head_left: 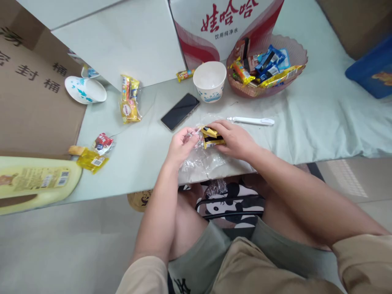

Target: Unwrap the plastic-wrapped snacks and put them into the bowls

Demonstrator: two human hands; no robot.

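Close to the table's front edge, my left hand (183, 146) is closed on crumpled clear plastic wrap (200, 160). My right hand (232, 139) curls over small yellow-and-black snack packets (210, 143) that lie on the wrap, its fingers gripping them. The two hands almost meet at the packets. Just beyond them rests a dark phone (180, 111), with a white paper cup (210, 81) standing upright behind it. A slim white utility knife (252, 121) lies to the right, past my right hand.
A pink bowl (301, 51) of wrapped snacks stands back right by a white-and-red carton (226, 30). At left are a bundled snack pack (130, 100), a tipped paper cup (85, 90), snack packets (93, 159) and a yellow jug (39, 179). A blue container (372, 69) sits far right.
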